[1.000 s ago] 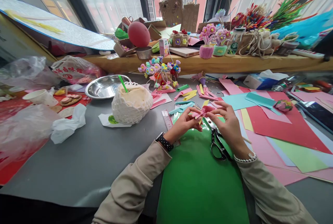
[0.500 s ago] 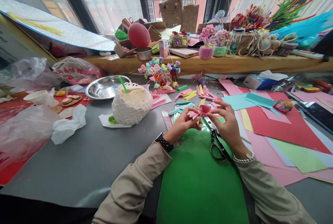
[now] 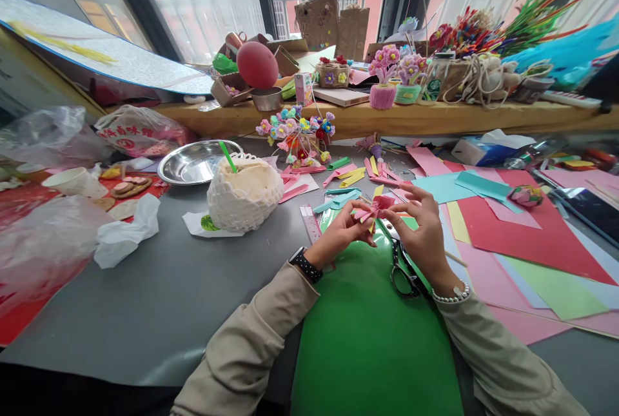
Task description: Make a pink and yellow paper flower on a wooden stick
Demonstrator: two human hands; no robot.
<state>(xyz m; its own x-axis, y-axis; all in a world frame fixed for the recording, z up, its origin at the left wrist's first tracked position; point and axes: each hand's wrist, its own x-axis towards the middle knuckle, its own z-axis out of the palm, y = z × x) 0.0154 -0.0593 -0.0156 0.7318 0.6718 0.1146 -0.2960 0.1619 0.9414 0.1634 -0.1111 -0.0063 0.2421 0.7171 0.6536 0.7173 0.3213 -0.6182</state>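
Note:
Between both hands is a small folded paper flower of pink, red and yellow strips. My left hand pinches it from the left, fingers closed on its lower part. From the right, my right hand grips its edge between thumb and fingertips. Black-handled scissors lie beneath the right hand, blades partly hidden, on a green mat. A pink-edged ruler lies left of the left hand. Behind the hands are scattered folded strips, among them yellow strips and teal strips.
Coloured paper sheets spread to the right, beside a phone. On the left stand a white woven basket-like holder with a green straw, a steel bowl and a crumpled tissue. A wooden ledge holds crafts behind.
Both hands keep hold of the paper flower and have shifted only slightly, with the flower turned a little between the fingers. Everything else stays in place.

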